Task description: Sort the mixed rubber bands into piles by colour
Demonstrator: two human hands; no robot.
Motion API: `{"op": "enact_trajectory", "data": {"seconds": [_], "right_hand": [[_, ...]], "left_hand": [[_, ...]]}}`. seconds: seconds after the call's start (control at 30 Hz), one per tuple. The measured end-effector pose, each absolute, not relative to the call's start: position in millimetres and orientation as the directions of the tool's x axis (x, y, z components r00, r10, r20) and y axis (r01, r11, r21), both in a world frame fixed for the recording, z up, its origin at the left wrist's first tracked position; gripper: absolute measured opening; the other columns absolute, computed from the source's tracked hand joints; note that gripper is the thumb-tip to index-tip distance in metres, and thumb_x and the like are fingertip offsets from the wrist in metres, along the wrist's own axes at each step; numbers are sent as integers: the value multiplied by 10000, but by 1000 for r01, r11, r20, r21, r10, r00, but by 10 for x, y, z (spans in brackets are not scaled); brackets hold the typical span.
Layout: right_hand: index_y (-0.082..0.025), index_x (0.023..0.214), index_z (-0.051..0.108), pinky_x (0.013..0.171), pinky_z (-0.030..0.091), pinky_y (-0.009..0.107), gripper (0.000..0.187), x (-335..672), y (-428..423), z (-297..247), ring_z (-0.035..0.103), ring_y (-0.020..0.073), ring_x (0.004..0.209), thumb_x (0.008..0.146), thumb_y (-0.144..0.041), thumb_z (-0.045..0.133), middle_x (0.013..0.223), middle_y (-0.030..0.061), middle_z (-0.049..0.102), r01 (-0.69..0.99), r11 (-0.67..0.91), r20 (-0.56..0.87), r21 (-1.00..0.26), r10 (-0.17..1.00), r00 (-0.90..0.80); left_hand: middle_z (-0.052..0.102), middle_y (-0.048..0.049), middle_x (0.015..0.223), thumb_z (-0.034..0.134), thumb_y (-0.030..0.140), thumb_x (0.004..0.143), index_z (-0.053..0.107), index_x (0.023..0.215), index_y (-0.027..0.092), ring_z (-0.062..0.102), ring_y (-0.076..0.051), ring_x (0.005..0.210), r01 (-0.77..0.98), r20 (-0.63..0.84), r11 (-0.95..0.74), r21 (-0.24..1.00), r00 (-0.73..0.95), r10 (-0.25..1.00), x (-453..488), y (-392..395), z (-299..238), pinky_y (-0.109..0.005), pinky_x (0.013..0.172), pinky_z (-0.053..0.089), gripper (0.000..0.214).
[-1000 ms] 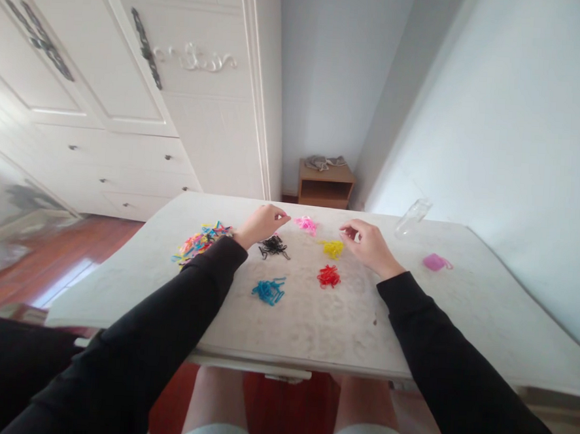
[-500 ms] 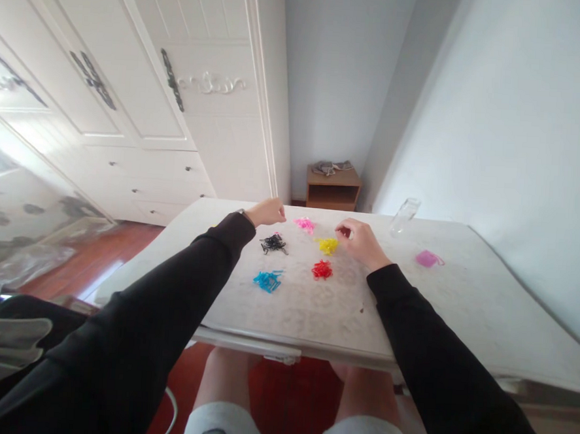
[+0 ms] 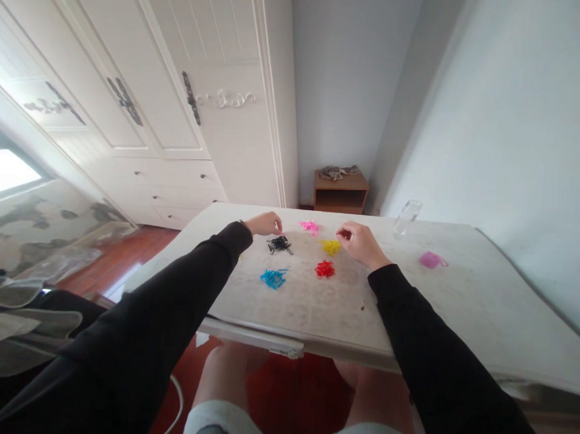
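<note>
Small heaps of rubber bands lie sorted by colour on a white table (image 3: 314, 310): black (image 3: 279, 244), pink (image 3: 310, 227), yellow (image 3: 331, 246), red (image 3: 325, 269) and blue (image 3: 273, 278). My left hand (image 3: 265, 223) hovers just above the black heap with its fingers pinched together; whatever they hold is too small to name. Beside the yellow heap, my right hand (image 3: 360, 239) is curled with thumb and forefinger pinched. My left sleeve hides the mixed pile of bands seen earlier.
A clear glass jar (image 3: 406, 217) lies near the far edge and a pink lid (image 3: 431, 260) sits to its right. White wardrobes (image 3: 179, 105) stand to the left, a small wooden nightstand (image 3: 341, 191) behind the table. Bags lie on the floor at left.
The view has swung left and pulled back. My left arm now covers the mixed-colour pile. Both hands stay pinched at nearly the same spots over the heaps.
</note>
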State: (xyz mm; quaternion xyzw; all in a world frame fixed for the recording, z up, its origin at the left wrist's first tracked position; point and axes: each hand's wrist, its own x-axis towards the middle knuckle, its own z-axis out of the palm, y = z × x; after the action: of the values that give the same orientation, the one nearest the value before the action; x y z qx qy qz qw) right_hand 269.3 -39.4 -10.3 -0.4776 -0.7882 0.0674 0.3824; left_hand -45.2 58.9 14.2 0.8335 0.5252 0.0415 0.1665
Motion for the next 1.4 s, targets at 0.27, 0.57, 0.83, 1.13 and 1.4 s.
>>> {"op": "enact_trajectory", "data": {"seconds": [0.27,0.57,0.83,1.13,1.4], "right_hand": [[-165,733,676,702,435,299,123,2689,-391,-112,601,180,702,797,-103,591,759,52,679,700,528,522,-481,814,-256],[-164,740,682,693,439,290,130,2679,-392,-126,606,173,697,795,-84,595,742,42,673,698,504,482,-509,839,-255],[-182,760,666,687,449,291,138,2533,-516,47,596,163,696,847,-113,584,752,29,651,652,581,582,-488,773,-254],[-211,981,719,809,495,354,129,2201,-664,165,626,219,895,981,-253,597,906,65,662,635,640,612,-433,726,-315],[-234,1023,766,817,504,356,128,2013,-694,145,630,216,907,948,-217,663,931,65,686,571,680,581,-459,716,-386]], "left_hand": [[637,-26,556,646,200,679,771,670,116,528,-140,575,831,-108,-384,401,460,882,-267,592,195,-263,591,380,151],[483,10,539,571,144,836,773,908,62,374,-94,494,595,-10,-213,775,350,937,193,553,219,-235,501,298,229],[508,-31,624,362,291,1035,686,1016,33,423,-90,484,-185,-378,573,799,586,717,173,191,367,-167,418,331,414],[688,-115,889,461,336,996,690,1001,94,594,-133,724,-98,-322,610,787,777,541,112,10,271,-218,616,453,333],[529,-3,694,568,2,625,627,842,117,450,-95,609,-66,-174,399,915,826,536,51,-153,291,-234,567,345,252]]}}
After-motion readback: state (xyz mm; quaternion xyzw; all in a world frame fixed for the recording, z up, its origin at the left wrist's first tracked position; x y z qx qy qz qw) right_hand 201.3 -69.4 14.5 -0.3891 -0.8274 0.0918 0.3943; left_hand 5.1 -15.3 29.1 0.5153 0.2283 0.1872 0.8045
